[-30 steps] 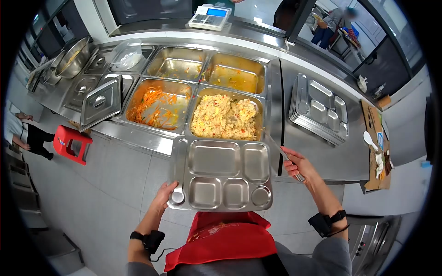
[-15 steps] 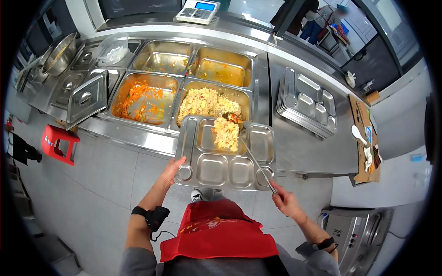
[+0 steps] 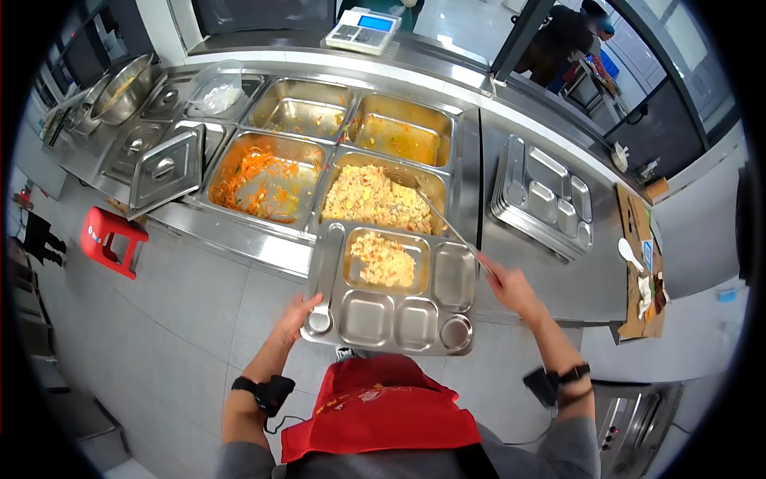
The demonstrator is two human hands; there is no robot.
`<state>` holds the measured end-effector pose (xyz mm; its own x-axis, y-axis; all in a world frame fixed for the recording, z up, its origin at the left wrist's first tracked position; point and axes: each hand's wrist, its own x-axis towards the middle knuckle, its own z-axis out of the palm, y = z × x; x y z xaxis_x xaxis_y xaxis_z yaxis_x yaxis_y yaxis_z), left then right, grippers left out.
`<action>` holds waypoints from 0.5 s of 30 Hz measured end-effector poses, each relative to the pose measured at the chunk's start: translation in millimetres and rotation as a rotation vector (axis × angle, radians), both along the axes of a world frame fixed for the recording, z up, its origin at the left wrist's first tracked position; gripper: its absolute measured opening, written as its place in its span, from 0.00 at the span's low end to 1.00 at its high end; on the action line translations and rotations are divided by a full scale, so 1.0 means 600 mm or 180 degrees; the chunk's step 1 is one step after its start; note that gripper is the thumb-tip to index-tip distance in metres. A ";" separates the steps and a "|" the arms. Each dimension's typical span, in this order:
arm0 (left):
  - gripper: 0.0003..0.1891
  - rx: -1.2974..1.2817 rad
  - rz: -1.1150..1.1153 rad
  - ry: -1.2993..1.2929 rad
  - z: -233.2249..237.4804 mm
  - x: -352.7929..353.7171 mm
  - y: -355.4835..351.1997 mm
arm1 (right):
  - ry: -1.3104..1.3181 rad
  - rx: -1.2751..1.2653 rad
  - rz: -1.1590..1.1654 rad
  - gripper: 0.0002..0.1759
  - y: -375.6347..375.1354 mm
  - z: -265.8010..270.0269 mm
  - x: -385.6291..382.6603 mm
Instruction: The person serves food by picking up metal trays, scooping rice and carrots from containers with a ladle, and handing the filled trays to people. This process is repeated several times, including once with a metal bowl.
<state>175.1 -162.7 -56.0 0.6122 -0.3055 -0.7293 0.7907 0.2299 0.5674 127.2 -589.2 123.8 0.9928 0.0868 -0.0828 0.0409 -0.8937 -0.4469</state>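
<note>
My left hand (image 3: pixel 299 318) grips the left edge of a steel compartment tray (image 3: pixel 394 297), its thumb on top near the small round end of the long slot. Fried rice (image 3: pixel 384 260) lies in the tray's large upper compartment; the other compartments hold no food. My right hand (image 3: pixel 511 289) is closed around the long handle of a serving spoon (image 3: pixel 448 225). The spoon's head is over the far right part of the rice pan (image 3: pixel 373 194), beyond the tray, partly hidden against the rice. The tray's far edge overlaps the near rim of that pan.
Left of the rice stands a pan with shredded carrot (image 3: pixel 259 177). Behind are two nearly emptied pans (image 3: pixel 401 130). Stacked trays (image 3: pixel 546 196) sit on the right counter, near a cardboard sheet (image 3: pixel 638 279). A red stool (image 3: pixel 115 240) stands on the floor at left.
The spoon has gone from above the tray to the rice pan, my right hand moving up and forward. Rice that was on and under the spoon now rests in the tray's large compartment.
</note>
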 end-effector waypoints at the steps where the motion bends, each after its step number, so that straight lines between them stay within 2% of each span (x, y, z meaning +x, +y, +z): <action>1: 0.37 -0.0024 0.0016 0.0027 0.013 -0.006 -0.001 | -0.0012 -0.0181 0.0108 0.25 -0.002 -0.022 0.045; 4: 0.32 0.0000 0.0076 0.0020 0.021 -0.026 0.001 | -0.0262 -0.0437 0.0567 0.23 -0.003 -0.103 0.146; 5: 0.26 -0.0080 -0.0051 -0.0082 0.026 -0.031 0.004 | -0.0220 -0.0677 0.0703 0.23 -0.004 -0.124 0.154; 6: 0.22 -0.0044 -0.0028 -0.0084 0.012 -0.037 0.010 | -0.0080 -0.0680 0.0754 0.24 0.001 -0.114 0.152; 9: 0.21 -0.0094 0.0015 -0.0032 0.021 -0.043 0.012 | 0.0358 -0.0854 0.0955 0.27 0.000 -0.018 0.110; 12: 0.20 -0.0094 0.0004 -0.0046 0.031 -0.040 0.006 | 0.0370 -0.0589 0.0948 0.29 -0.046 0.006 0.088; 15: 0.19 -0.0138 0.0007 -0.0038 0.037 -0.038 0.005 | 0.0944 0.0283 0.0203 0.28 -0.056 0.006 0.091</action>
